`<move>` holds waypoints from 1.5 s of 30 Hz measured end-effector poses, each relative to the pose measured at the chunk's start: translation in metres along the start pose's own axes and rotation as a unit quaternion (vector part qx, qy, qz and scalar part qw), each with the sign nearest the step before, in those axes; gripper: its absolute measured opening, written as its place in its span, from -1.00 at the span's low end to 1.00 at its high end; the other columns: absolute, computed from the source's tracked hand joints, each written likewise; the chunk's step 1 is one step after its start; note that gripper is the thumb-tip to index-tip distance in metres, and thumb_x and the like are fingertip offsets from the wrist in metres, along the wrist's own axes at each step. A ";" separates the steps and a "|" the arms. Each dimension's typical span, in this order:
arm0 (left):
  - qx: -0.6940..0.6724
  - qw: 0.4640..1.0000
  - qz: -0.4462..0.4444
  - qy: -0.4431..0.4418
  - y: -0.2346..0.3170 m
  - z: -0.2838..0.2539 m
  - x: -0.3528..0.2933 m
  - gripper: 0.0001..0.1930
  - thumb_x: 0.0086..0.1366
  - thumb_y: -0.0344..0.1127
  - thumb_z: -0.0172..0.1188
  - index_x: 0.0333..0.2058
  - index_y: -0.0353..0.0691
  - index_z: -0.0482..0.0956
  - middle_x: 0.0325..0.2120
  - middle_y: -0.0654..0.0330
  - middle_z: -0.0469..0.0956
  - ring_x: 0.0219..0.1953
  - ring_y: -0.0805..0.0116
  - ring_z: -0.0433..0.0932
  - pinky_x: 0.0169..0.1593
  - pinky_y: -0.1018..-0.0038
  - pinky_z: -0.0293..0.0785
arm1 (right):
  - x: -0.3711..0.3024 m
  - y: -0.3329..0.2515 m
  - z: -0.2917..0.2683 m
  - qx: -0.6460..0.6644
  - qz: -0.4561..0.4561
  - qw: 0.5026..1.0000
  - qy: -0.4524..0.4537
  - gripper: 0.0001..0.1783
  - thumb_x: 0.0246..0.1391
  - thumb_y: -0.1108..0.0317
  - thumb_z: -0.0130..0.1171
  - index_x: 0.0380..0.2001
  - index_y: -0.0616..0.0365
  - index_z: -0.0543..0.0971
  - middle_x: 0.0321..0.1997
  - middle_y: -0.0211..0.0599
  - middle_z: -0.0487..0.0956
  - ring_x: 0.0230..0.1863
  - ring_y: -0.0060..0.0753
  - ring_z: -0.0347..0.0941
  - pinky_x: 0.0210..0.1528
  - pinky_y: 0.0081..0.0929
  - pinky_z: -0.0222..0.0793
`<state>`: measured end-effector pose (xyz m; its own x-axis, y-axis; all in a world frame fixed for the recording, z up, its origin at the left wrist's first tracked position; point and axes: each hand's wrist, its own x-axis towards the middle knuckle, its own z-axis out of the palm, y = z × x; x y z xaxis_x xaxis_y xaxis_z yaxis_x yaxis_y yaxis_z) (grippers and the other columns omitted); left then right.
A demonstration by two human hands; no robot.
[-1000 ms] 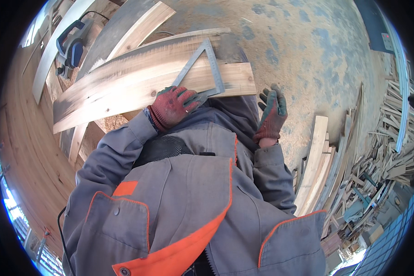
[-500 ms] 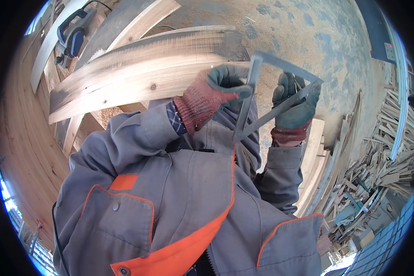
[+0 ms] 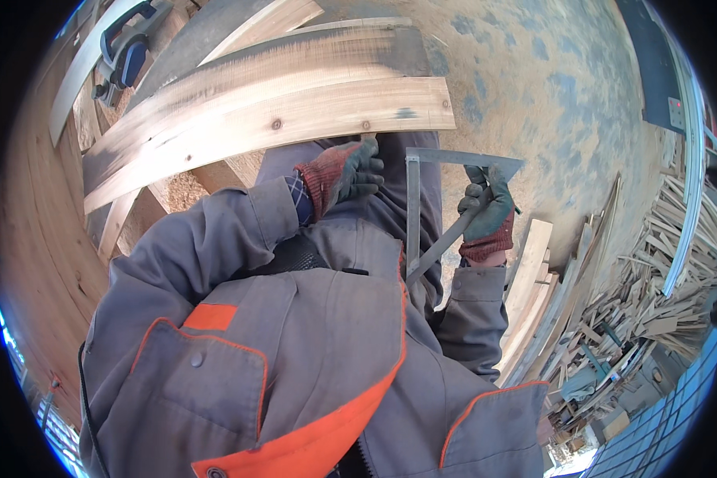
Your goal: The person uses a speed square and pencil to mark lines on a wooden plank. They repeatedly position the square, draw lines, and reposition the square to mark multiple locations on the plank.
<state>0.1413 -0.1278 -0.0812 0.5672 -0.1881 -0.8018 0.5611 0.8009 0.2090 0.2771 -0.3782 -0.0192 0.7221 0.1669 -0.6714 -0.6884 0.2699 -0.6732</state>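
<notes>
My right hand [image 3: 486, 209], in a dark green and red knit work glove, is closed on a grey metal triangle square [image 3: 413, 209]. It grips the square near its right corner, where the top bar and the slanted bar meet. The end of a thin dark stick pokes out beside this hand; its kind I cannot make out. My left hand [image 3: 344, 177], gloved alike, is at the near edge of a pale knotted board [image 3: 311, 111]. Its fingers are curled, with nothing visible in them, and its thumb side reaches the board's edge.
A corded power planer [image 3: 126, 57] rests among boards at the upper left. Several long timbers [image 3: 526, 263] lie to my right. Farther right is a heap of wood offcuts [image 3: 657, 247]. Sawdust covers the concrete floor [image 3: 526, 88] beyond the boards.
My left hand has let go of the square and moved down and left to the board's near edge. The square has turned and sunk lower in my right hand.
</notes>
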 end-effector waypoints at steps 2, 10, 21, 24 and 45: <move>0.024 0.999 -0.009 -0.042 0.004 0.005 -0.004 -0.55 0.56 0.06 0.11 0.14 -0.18 0.54 -0.01 0.20 0.67 -0.12 0.31 0.72 -0.05 0.38 0.71 | 0.009 0.002 0.006 0.000 0.014 1.000 0.005 -0.74 0.34 0.13 0.25 -0.08 0.03 0.55 -0.12 -0.23 0.74 -0.46 -0.69 0.39 -0.51 -0.68 0.34; 0.127 0.990 0.048 -0.034 0.009 0.045 0.017 -0.55 0.47 0.06 0.27 0.09 -0.16 0.66 -0.19 0.31 0.71 -0.21 0.51 0.65 -0.09 0.51 0.62 | 0.053 -0.019 0.030 -0.102 -0.024 0.994 -0.045 -0.75 0.35 0.15 0.27 -0.09 0.05 0.54 -0.16 -0.24 0.70 -0.46 -0.67 0.40 -0.51 -0.69 0.33; 0.084 0.990 0.093 -0.056 -0.014 0.032 0.066 -0.57 0.48 -0.13 0.29 0.18 -0.27 0.57 -0.08 0.23 0.71 -0.06 0.47 0.65 -0.02 0.52 0.62 | 0.081 -0.008 0.015 -0.112 0.053 0.992 0.001 -0.71 0.36 0.14 0.25 -0.02 0.07 0.55 -0.09 -0.24 0.72 -0.45 -0.69 0.40 -0.51 -0.69 0.34; 0.049 0.989 0.107 -0.084 -0.022 0.023 0.066 -0.51 0.53 -0.21 0.22 0.33 -0.27 0.43 0.04 0.16 0.69 0.04 0.36 0.69 -0.02 0.50 0.66 | 0.082 -0.006 0.012 -0.122 0.057 0.991 0.004 -0.63 0.38 0.09 0.20 0.05 0.12 0.53 -0.05 -0.13 0.73 -0.44 -0.67 0.39 -0.49 -0.69 0.34; -0.056 0.992 0.080 -0.076 -0.022 0.027 0.066 -0.54 0.55 -0.17 0.17 0.32 -0.18 0.46 0.04 0.22 0.70 -0.03 0.49 0.70 -0.28 0.58 0.64 | 0.083 -0.006 0.014 -0.143 0.023 0.989 0.021 -0.63 0.37 0.06 0.20 0.00 0.12 0.53 -0.07 -0.15 0.73 -0.42 -0.61 0.43 -0.46 -0.64 0.37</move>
<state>0.1826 -0.1732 -0.1240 0.7326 -0.1293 -0.6683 0.3903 0.8841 0.2568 0.3423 -0.3527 -0.0671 0.6901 0.1318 -0.7116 -0.7162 -0.0167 -0.6976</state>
